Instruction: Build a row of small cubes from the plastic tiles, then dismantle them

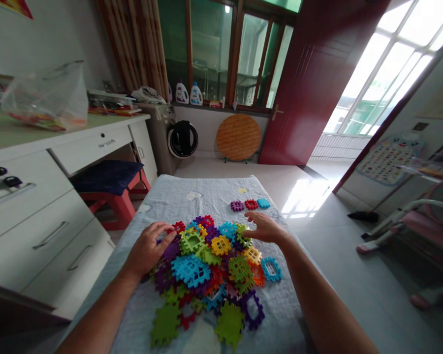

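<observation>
Indoors, two bare hands worked at a heap of toothed plastic building tiles (214,268) spread over a tabletop (192,196) covered with a pale blue-grey cloth. The left hand (149,248) rested on the left edge of the heap, its grip loosely curled with the fingertips (170,230) touching a red tile (178,226) at the pile's top left — whether it actually pinched the piece could not be told. The right hand (266,228) hovered over the heap's upper right, its grip spread and flat, fingers pointing left above a green tile (242,235) and holding nothing. Farther up the cloth, well apart from the pile, three tiles lay joined in a short row — purple (237,205), red (251,204) and blue (263,203). A white desk with drawers (40,206) stood to the left with a clear plastic bag (46,98) on top, a red stool (114,199) tucked beneath it. Beyond the tabletop a round wooden board (238,137) leaned against the wall beside a dark red door (313,83).
</observation>
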A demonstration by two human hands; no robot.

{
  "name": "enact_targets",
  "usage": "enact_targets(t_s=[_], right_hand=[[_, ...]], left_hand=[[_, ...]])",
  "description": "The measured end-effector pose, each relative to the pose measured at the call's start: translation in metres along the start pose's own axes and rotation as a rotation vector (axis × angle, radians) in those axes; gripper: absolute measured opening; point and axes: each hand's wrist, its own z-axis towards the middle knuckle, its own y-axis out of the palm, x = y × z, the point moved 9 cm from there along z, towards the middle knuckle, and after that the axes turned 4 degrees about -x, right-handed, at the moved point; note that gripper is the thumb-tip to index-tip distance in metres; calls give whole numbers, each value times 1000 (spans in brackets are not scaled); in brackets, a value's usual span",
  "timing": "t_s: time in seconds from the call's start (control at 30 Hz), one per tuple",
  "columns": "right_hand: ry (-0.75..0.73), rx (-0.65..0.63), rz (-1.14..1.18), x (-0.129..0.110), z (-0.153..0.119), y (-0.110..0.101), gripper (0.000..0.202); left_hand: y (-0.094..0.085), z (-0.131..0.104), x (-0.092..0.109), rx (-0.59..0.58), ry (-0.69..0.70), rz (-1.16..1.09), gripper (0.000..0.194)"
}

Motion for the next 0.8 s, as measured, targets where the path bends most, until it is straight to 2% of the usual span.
enact_targets(t_s=[0.07,0.2,0.4,0.47,0.63,0.7,0.8], right_hand=[[20,-27,-18,-5,-4,12,64],[23,-10,52,-5,-3,22,54],[85,182,162,27,-5,9,48],[128,204,128,39,-7,6,45],[254,136,-125,54,-11,9,36],[265,152,-158,50,-13,6,37],[155,140,-111,31,-15,4,38]], left_hand=[[1,0,-1,-3,-1,1,39],[2,-1,-1,-14,-6,-1,39],[2,-1,-3,-14,-32,-4,42],[2,-1,-2,-18,-37,-3,42],[2,-1,-1,-29,-42,-12,43],[2,-1,-1,-29,-45,-14,43],[2,-1,-3,-28,-48,-17,43]])
